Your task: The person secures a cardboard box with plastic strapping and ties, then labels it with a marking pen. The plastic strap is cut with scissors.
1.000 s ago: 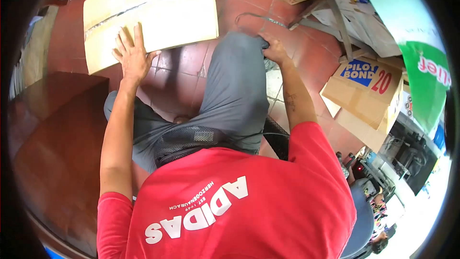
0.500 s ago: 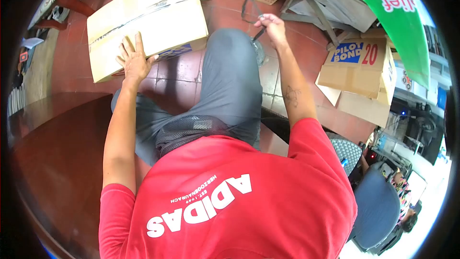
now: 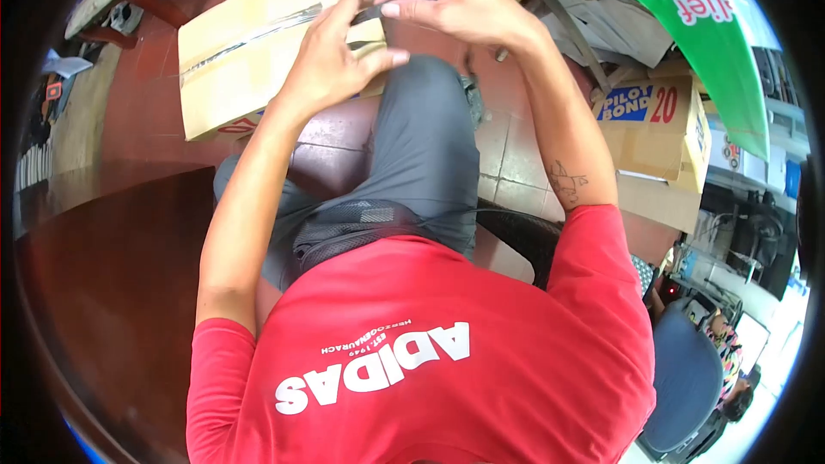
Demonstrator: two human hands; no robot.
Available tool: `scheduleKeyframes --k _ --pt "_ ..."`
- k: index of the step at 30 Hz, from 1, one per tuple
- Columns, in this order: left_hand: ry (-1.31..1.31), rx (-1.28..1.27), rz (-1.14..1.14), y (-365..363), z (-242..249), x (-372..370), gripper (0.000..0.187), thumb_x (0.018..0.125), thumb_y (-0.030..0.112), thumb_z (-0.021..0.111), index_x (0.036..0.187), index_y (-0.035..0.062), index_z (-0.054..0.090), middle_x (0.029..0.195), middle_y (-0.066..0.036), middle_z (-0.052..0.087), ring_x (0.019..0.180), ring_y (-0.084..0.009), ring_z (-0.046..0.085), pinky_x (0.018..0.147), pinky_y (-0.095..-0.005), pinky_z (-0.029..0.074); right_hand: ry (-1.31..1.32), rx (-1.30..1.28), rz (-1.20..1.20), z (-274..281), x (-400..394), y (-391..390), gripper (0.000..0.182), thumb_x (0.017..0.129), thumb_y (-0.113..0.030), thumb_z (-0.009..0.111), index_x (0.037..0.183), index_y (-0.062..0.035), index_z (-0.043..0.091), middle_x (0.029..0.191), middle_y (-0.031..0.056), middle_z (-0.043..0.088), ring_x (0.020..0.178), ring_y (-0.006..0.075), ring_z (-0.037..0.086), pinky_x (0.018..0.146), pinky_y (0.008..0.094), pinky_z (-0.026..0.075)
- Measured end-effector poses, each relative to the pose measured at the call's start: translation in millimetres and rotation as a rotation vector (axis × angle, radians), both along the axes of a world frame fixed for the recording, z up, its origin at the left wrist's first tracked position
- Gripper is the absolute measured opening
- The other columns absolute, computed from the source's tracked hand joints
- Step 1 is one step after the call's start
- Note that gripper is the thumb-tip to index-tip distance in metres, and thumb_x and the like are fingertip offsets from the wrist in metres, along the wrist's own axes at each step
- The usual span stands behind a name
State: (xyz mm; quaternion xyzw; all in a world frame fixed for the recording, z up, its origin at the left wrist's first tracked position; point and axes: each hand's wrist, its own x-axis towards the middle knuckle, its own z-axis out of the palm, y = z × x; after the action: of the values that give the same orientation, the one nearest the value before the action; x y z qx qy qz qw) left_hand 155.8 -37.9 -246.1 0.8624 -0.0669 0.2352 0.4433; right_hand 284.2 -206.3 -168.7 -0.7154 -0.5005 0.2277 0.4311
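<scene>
A large cardboard box (image 3: 245,77) lies on the floor in front of me, with tape along its top seam and handwriting near the far edge. My left hand (image 3: 331,64) is raised over the box's right side, fingers stretched upward and thumb spread away from them. Close beside its fingertips is my right hand (image 3: 455,2), thumb and forefinger pinched together on a thin dark strip (image 3: 368,14). The strip spans the small gap between the two hands. Part of it is hidden by the fingers.
A second box (image 3: 649,120) marked PILOT BOND 20 stands on the right, below a green and white banner (image 3: 705,43). A dark wooden surface (image 3: 129,301) is at my left. My bent knee (image 3: 421,94) rises between me and the box. A person sits behind a blue chair (image 3: 683,378).
My left hand has lifted off the box top and moved right. My right hand has come up and left with the dark strip, so both hands now meet above the box's right end.
</scene>
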Motion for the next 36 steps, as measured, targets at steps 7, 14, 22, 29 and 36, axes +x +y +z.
scheduleKeyframes --k 7,14,22,29,36 --pt "0.162 -0.533 0.312 160.1 18.2 -57.1 0.021 0.098 0.026 0.063 0.095 0.0077 0.073 0.064 0.012 0.043 0.054 0.0009 0.032 0.048 -0.0204 0.022 0.154 -0.118 -0.147 17.3 36.4 -33.2 0.024 0.09 -0.015 0.07 0.112 -0.0042 0.067 0.078 -0.0061 0.058 0.063 -0.0002 0.043 0.052 0.02 0.03" --pt "0.411 0.012 0.884 363.5 -54.5 -149.2 0.035 0.1 0.039 0.059 0.092 0.007 0.071 0.059 0.009 0.041 0.05 -0.0027 0.034 0.048 -0.0217 0.025 0.437 -0.149 -0.279 -51.1 117.5 -60.0 0.025 0.088 -0.023 0.074 0.108 -0.0089 0.069 0.075 -0.009 0.057 0.056 -0.0009 0.035 0.049 0.0186 0.023" --pt "0.36 -0.482 1.021 319.4 -182.0 -124.5 0.036 0.099 0.03 0.059 0.108 -0.0027 0.073 0.101 -0.011 0.073 0.091 -0.0163 0.066 0.083 -0.0323 0.051 -0.01 -0.242 -0.722 -189.5 130.0 80.1 0.026 0.091 -0.03 0.065 0.093 -0.0043 0.068 0.087 0.0161 0.071 0.08 0.0278 0.068 0.076 0.0393 0.053" --pt "0.612 -0.034 1.251 222.1 -185.4 -110.6 0.075 0.092 0.04 0.062 0.147 -0.0033 0.036 0.139 -0.027 0.05 0.13 -0.0429 0.045 0.112 -0.0461 0.033 -0.324 -0.358 -0.744 -223.0 109.4 139.6 0.046 0.092 -0.035 0.057 0.132 -0.0119 0.059 0.133 0.0207 0.058 0.119 0.038 0.059 0.104 0.0454 0.044" --pt "0.754 -0.06 1.239 209.1 -184.1 -109.2 0.08 0.096 0.039 0.056 0.153 0.0003 0.015 0.15 -0.031 0.026 0.134 -0.0485 0.032 0.113 -0.0513 0.029 -0.23 -0.571 -0.549 -240.5 174.9 162.8 0.087 0.081 -0.051 0.07 0.148 -0.0044 0.039 0.133 0.0185 0.059 0.124 0.0363 0.056 0.107 0.0421 0.041"
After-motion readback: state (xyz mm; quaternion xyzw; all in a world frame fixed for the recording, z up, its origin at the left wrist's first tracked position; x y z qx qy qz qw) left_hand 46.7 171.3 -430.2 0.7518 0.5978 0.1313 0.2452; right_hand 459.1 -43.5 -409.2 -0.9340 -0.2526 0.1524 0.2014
